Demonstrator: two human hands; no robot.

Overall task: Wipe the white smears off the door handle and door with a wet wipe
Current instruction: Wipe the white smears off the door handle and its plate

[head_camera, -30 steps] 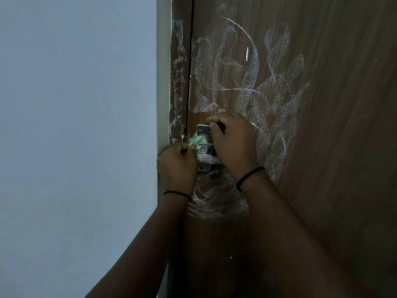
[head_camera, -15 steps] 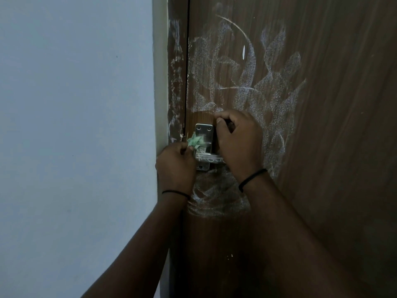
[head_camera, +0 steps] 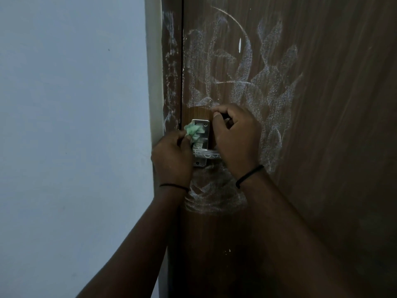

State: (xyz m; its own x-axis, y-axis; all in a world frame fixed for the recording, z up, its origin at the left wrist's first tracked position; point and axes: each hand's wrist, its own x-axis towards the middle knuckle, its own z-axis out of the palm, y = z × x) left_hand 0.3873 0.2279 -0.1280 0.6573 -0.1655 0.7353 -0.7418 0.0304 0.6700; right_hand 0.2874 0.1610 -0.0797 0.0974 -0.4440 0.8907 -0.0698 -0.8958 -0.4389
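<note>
Wipe (head_camera: 194,131) pinched in left grip (head_camera: 171,155).

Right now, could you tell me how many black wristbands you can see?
2: one black wristband on the left wrist, below the door handle; another on the right wrist, against the door.

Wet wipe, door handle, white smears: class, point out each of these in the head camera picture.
wet wipe (head_camera: 194,131): head view, on the crumpled green wad above the left hand.
door handle (head_camera: 207,155): head view, on the lever between the two hands.
white smears (head_camera: 242,67): head view, on the chalky patch above the handle.
</note>
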